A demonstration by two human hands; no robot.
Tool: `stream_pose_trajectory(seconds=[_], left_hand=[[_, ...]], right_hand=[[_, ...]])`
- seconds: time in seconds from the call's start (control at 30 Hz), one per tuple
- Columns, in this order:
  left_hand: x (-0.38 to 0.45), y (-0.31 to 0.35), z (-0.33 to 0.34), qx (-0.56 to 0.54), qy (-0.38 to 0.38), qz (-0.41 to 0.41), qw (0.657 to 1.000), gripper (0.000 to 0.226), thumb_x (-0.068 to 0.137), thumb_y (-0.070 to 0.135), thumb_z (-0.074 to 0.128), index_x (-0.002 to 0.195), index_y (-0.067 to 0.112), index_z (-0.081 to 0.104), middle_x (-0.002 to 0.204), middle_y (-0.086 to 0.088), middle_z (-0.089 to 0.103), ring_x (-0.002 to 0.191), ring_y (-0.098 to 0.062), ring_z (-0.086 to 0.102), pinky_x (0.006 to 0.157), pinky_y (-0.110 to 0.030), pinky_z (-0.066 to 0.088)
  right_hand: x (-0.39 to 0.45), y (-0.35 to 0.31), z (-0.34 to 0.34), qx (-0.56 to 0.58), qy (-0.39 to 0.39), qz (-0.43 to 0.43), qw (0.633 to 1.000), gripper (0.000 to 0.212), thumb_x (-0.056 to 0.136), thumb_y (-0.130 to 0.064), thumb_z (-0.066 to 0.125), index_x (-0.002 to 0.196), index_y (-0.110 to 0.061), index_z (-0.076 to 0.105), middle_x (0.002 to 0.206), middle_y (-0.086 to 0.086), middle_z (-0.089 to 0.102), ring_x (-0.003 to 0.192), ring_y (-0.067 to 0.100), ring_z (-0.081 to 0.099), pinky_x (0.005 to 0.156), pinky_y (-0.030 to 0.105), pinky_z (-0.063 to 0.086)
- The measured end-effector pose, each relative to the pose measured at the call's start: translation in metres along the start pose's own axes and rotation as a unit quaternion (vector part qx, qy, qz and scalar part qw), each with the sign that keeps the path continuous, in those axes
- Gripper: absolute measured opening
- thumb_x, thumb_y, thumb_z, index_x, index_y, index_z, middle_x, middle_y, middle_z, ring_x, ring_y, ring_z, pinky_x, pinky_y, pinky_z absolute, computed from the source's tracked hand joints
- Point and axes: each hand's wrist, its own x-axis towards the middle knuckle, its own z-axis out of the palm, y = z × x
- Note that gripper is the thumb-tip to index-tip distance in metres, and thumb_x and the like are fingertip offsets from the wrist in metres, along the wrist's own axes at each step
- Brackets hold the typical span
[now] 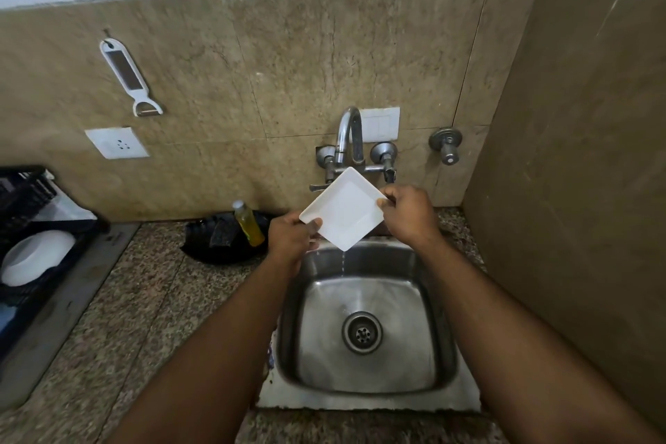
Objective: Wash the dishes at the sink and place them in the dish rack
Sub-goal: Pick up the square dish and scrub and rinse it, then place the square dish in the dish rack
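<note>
Above a steel sink [367, 384] set in a speckled counter, a person's left hand [290, 236] and right hand [407, 213] pinch opposite corners of a tilted square white plate [344, 213]; water trickles from its lowest corner below the faucet [347, 135].

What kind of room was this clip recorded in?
Most likely a home kitchen: a steel sink set in a speckled stone counter, a wall tap above it, and a black dish rack holding a white bowl at the left.
</note>
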Motion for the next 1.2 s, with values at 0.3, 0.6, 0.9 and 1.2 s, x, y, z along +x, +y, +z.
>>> stream_pose_trajectory(seconds=[0.3,0.6,0.9,1.2], left_hand=[[0.001,-0.014,-0.024,0.017,0.013,-0.007,1.000,0.015,0.091,0.005,0.075,0.106,0.003,0.073,0.093,-0.011,0.078,0.080,-0.026,0.076,0.075,-0.049,0.062],[0.005,-0.020,-0.099,0.030,0.037,-0.051,0.998,0.016,0.092,0.006,0.074,0.107,0.003,0.072,0.084,-0.014,0.078,0.066,-0.024,0.070,0.053,-0.030,0.053],[0.007,0.015,-0.273,0.058,0.021,-0.058,0.996,0.017,0.094,0.015,0.074,0.110,0.009,0.074,0.093,-0.010,0.080,0.078,-0.025,0.076,0.073,-0.044,0.061],[0.023,0.070,-0.493,0.096,0.183,-0.017,0.978,0.020,0.097,0.018,0.072,0.094,-0.002,0.071,0.095,-0.021,0.074,0.072,-0.024,0.072,0.064,-0.039,0.061]], right_hand=[[-0.007,-0.015,0.015,-0.026,-0.026,-0.004,0.999,0.013,0.094,-0.020,0.066,0.098,-0.017,0.079,0.087,0.001,0.076,0.076,0.018,0.068,0.072,0.034,0.059],[0.004,-0.059,0.055,0.092,-0.186,0.092,0.974,0.010,0.089,-0.007,0.068,0.087,-0.012,0.076,0.077,0.011,0.077,0.067,0.031,0.075,0.048,0.026,0.052],[0.027,-0.187,0.150,0.166,-0.384,0.069,0.906,0.003,0.092,-0.010,0.071,0.094,-0.008,0.071,0.068,0.018,0.065,0.047,0.023,0.063,0.045,0.023,0.031],[0.031,-0.395,0.298,0.124,-0.541,-0.017,0.832,0.018,0.086,-0.001,0.073,0.101,-0.005,0.064,0.087,0.026,0.076,0.061,0.032,0.074,0.042,0.022,0.043]])
